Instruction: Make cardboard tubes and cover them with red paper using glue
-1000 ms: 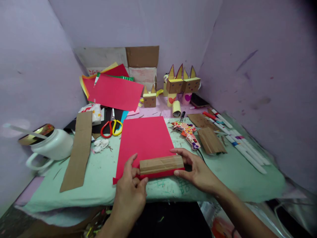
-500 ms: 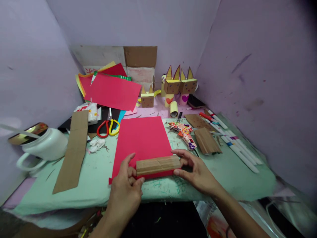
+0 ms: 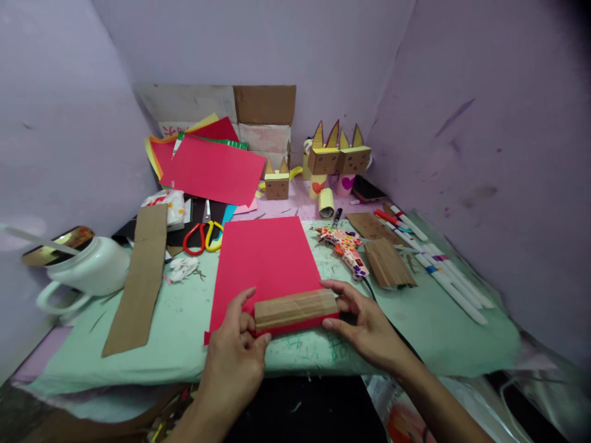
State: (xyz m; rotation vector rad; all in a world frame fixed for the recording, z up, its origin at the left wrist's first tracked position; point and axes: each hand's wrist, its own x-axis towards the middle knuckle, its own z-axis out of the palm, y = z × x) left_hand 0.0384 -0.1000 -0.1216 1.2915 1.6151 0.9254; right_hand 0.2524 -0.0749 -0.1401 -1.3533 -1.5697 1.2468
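Note:
A folded piece of brown cardboard [image 3: 295, 309], long and narrow, lies along the near edge of a red sheet of paper [image 3: 263, 255]. My left hand [image 3: 240, 344] grips its left end, with the index finger lifted above it. At the right end, my right hand [image 3: 362, 317] holds the cardboard between thumb and fingers. A band of red shows just below the cardboard's near side. Right of the sheet lies a flower-patterned glue gun [image 3: 344, 246], its black cord running behind my right wrist.
Scissors [image 3: 203, 237], a long cardboard strip [image 3: 141, 277] and a white mug [image 3: 95, 267] are on the left. Several markers [image 3: 455, 277] and a cardboard piece [image 3: 388, 261] lie on the right. Cardboard animal figures [image 3: 339, 160] and coloured paper [image 3: 215, 169] stand toward the back.
The view has shifted a little, so the scene sits slightly farther right. Both hands keep nearly the same hold on the folded cardboard.

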